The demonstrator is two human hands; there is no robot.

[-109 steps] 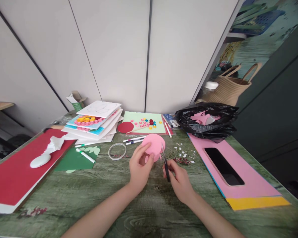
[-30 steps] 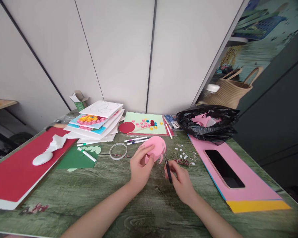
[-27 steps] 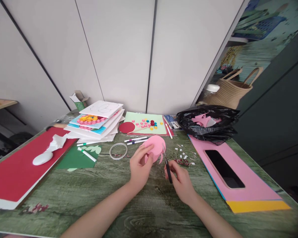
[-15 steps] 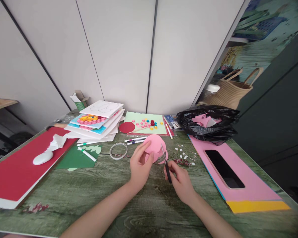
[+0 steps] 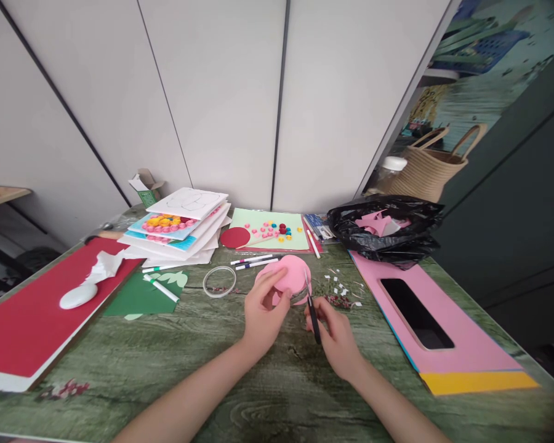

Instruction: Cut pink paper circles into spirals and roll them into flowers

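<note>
A round piece of pink paper [image 5: 294, 272] is pinched between the thumb and fingers of my left hand [image 5: 266, 307], above the middle of the table. My right hand [image 5: 333, 332] is closed around the dark handles of a pair of scissors [image 5: 313, 317]. The scissors' blades meet the paper's right edge, where a curved strip hangs beside the disc. How far the blades are spread is hard to make out. To the left of my left hand lies a roll of clear tape [image 5: 220, 282], with several markers [image 5: 253, 263] just beyond.
Small paper scraps [image 5: 341, 288] lie right of the scissors. A black plastic bag [image 5: 388, 240] holds pink offcuts. A phone [image 5: 416, 314] rests on pink sheets [image 5: 466, 332]. Stacked white boards [image 5: 184, 240], green paper [image 5: 138, 298] and red sheets [image 5: 32, 326] occupy the left.
The pink paper has turned in my left hand, and its disc has shifted slightly right and down. The loose strip's position has changed. My right hand keeps the scissors at the paper's edge.
</note>
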